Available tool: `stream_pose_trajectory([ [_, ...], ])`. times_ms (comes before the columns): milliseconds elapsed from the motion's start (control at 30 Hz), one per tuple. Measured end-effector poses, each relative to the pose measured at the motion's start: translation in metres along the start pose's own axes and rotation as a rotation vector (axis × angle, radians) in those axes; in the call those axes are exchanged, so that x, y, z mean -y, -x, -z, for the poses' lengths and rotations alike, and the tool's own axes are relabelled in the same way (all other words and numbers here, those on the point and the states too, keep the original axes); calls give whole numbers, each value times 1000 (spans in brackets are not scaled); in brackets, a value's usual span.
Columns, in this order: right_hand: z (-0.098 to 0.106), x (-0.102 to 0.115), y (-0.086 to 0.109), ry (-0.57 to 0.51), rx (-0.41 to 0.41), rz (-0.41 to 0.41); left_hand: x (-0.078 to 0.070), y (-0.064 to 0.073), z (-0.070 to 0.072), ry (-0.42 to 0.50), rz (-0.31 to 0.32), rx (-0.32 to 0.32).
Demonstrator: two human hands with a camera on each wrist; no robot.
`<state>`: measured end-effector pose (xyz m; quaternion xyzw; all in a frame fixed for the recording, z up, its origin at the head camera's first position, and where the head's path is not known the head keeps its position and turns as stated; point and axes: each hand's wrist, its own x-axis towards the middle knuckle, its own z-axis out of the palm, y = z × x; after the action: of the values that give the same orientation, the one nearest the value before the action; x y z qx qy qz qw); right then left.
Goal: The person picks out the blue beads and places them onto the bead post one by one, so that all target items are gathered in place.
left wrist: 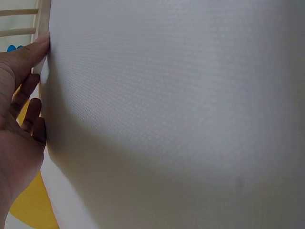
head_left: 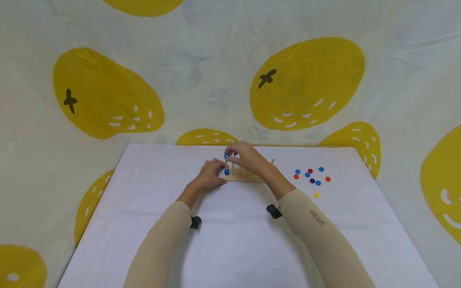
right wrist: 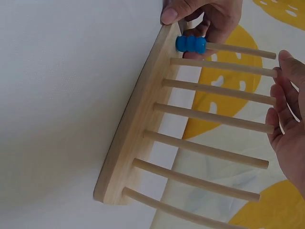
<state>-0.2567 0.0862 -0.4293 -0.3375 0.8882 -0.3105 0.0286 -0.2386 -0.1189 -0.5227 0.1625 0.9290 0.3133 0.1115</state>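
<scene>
A wooden peg board (right wrist: 138, 114) with a row of several upright pegs stands towards the back of the table. My left hand (head_left: 210, 175) grips the left end of its base, thumb at the front, other fingers behind. In the left wrist view, the thumb (left wrist: 38, 48) presses that wooden edge. Three blue rings (right wrist: 190, 44) are stacked at the bottom of the leftmost peg. Over that peg's top, my right hand (head_left: 246, 156) pinches another blue ring (head_left: 226, 156). The right wrist view shows its fingertips by the peg tops, the pinched ring hidden.
Loose rings lie to the right of the board on the white tabletop (head_left: 234, 248): several blue rings (head_left: 321, 169), orange rings (head_left: 328, 179), a red ring (head_left: 310, 171), a dark ring (head_left: 312, 181) and a yellow ring (head_left: 316, 195). A patterned cloth (head_left: 216, 92) hangs behind.
</scene>
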Motion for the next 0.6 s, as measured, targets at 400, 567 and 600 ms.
stream_pose_trajectory([
  [400, -4, 5, 0, 37, 22, 16, -2, 1, 0, 19, 5, 3],
  [567, -4, 5, 0, 38, 25, 10, -2, 1, 0, 7, -2, 4],
  [600, -4, 5, 1, 37, 26, 9, -2, 1, 0, 8, -2, 4],
])
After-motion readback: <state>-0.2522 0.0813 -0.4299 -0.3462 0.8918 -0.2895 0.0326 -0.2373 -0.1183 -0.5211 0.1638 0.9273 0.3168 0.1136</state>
